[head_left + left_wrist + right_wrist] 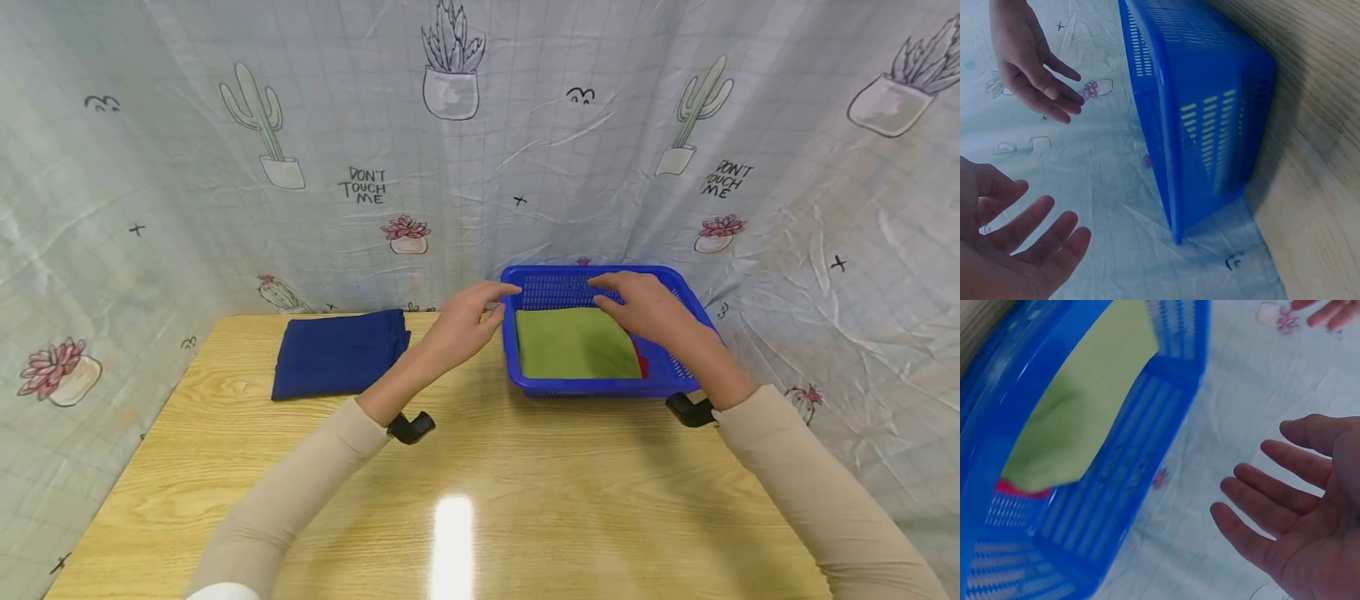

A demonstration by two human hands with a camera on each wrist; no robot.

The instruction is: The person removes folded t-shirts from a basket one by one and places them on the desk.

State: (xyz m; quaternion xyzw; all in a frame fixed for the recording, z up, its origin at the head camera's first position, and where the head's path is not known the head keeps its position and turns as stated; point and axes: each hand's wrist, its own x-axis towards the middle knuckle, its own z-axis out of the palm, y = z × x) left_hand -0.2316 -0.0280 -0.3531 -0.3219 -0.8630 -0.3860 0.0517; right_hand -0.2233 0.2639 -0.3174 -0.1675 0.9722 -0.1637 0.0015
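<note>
Now, in the head view, the left hand (468, 327) hovers by the left edge of the blue basket (588, 387) and the right hand (645, 308) above it, fingers loosely extended; a green cloth (573, 343) lies inside over something red (642, 367), while a folded navy cloth (337, 354) sits on the table (562, 500). The left wrist view shows both hands relaxed, higher than the basket's rim, and the right wrist view the right hand's fingers parted, clear of the cloth
</note>
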